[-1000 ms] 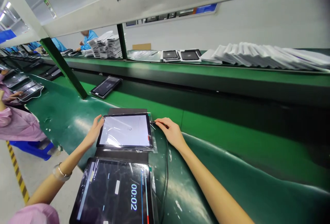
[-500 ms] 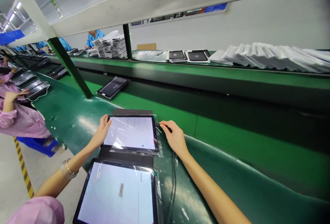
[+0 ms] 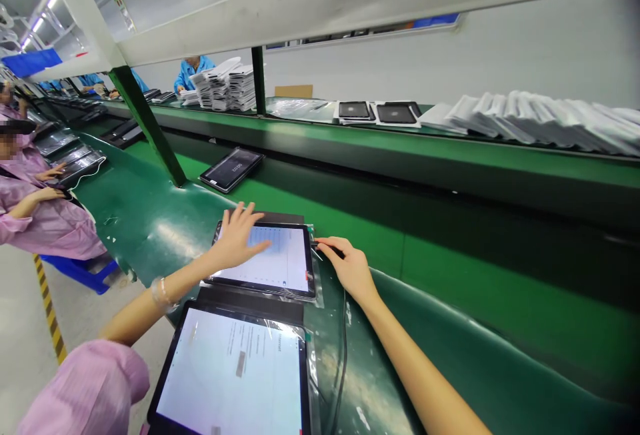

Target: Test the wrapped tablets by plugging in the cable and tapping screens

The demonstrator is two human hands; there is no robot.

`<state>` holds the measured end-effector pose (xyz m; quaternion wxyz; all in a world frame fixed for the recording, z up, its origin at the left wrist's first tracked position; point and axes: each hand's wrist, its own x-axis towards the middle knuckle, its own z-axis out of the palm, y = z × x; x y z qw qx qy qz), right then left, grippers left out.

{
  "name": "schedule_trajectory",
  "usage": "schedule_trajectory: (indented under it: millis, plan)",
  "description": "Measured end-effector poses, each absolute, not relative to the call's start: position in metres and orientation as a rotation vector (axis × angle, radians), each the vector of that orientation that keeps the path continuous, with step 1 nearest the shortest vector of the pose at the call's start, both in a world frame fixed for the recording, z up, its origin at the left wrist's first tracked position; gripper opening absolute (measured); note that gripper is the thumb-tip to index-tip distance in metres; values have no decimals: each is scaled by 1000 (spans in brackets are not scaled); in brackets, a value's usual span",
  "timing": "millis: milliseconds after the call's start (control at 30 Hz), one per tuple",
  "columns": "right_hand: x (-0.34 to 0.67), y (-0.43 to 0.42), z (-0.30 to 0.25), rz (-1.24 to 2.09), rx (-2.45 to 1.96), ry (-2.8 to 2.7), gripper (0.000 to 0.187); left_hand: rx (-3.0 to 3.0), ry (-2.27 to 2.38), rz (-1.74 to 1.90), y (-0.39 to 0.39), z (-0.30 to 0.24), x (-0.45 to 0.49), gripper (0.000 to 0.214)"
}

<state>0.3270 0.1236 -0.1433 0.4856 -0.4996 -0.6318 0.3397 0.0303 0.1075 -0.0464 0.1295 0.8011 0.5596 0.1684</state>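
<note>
Head view: left hand (image 3: 235, 238) on tablet (image 3: 280, 268), right hand (image 3: 350, 268) beside.

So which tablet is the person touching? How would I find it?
Find the green bench in front. Two lit tablets lie there, one behind the other. It is the farther tablet, with the left hand spread on its screen and the right hand at its right edge.

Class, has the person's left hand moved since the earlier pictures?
Yes. The left hand has shifted right, off the far tablet's left edge and onto its lit screen, fingers spread.
</note>
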Motion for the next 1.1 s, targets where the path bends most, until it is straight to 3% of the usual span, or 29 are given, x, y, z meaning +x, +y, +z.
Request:
schedule_trajectory:
  millis: [100,367,567,600,700,767,833,1100]
  plan:
    - [333,127,-139,789,-1227,-1576,46,2544,1378,345,120,-36,86,76]
    - [342,130,-125,587,-1225,-1707,36,2650,1322,-13,132,-38,148,49]
    - [405,93,-115,347,-1417,-1428,51,2662,1263,-9,130,-37,143,51]
    - [412,74,-113,375,-1427,-1443,49,2647,1243,9,129,-36,140,56]
    - [402,2,-110,860,-1305,-1617,36,2538,1227,180,112,-31,121,73]
    - [377,-42,-113,1109,-1198,-1660,25,2403,1273,324,91,-25,93,66]
    - [351,-71,-118,1107,-1147,-1668,20,2226,1336,429,63,-19,53,58]
    - [329,-77,-132,914,-1147,-1760,13,1295,1766,891,-57,-68,-87,73]
